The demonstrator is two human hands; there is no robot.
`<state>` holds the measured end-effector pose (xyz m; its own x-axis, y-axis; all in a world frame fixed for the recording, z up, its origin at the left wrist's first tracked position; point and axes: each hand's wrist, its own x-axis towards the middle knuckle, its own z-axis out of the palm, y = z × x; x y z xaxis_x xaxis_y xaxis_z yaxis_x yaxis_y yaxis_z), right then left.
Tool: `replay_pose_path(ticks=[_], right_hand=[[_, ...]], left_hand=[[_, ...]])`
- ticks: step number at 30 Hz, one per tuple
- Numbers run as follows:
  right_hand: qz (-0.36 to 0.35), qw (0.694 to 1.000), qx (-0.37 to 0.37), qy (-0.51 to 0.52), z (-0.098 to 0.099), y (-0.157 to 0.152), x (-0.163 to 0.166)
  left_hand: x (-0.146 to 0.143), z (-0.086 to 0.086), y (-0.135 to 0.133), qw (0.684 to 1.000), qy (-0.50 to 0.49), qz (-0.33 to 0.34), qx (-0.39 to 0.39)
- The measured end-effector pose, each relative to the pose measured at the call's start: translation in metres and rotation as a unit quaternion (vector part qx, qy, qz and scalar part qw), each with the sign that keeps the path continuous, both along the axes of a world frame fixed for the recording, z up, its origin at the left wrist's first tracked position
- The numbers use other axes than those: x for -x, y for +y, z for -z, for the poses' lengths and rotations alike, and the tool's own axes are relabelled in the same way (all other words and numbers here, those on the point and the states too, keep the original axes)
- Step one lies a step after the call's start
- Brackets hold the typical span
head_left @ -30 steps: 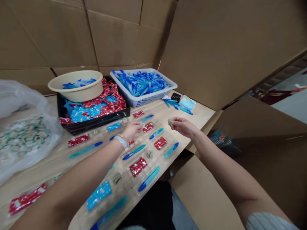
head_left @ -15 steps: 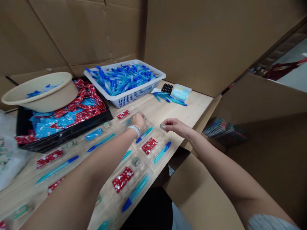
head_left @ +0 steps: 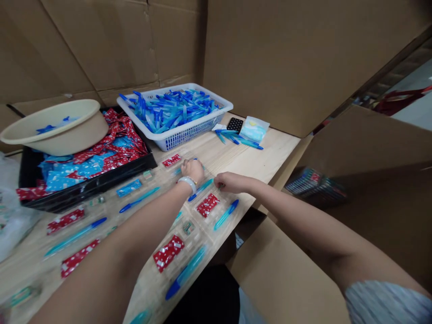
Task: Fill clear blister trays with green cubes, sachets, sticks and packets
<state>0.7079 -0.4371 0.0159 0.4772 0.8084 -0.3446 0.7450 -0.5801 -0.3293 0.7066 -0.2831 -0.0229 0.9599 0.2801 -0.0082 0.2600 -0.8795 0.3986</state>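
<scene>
Clear plastic trays (head_left: 202,220) lie in rows on the wooden table (head_left: 256,162), each with a blue pen (head_left: 226,214), a red packet (head_left: 207,204) and a small green eraser (head_left: 187,227). My left hand (head_left: 192,170), with a white wristband, is curled over the far end of a tray beside a pen. My right hand (head_left: 231,182) is closed, knuckles up, pressing down on the tray next to the red packet. What its fingers hold is hidden.
A white basket (head_left: 189,134) of blue pens stands at the back. A black crate (head_left: 84,189) of red and blue packets carries a beige bowl (head_left: 57,130). Cardboard walls surround the table. An open carton (head_left: 337,189) is at the right, a plastic bag (head_left: 10,220) at the left.
My right hand, which held a small green eraser in the air, has come down left onto the tray. My left hand slid to the tray's far end. The view swung right.
</scene>
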Motion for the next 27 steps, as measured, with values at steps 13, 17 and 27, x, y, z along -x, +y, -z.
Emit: replay_pose_path(ticks=[13, 17, 27], right_hand=[[0.052, 0.993, -0.075, -0.076, 0.012, -0.01, 0.013], [0.117, 0.981, -0.128, -0.092, 0.02, -0.021, 0.013], [0.058, 0.981, -0.099, -0.156, 0.027, -0.025, 0.019]], left_hand=[[0.009, -0.002, 0.014, 0.993, -0.067, 0.089, -0.048], [0.019, -0.001, 0.018, 0.976, -0.106, 0.167, -0.087], [0.033, -0.005, 0.017, 0.961, -0.08, 0.244, -0.104]])
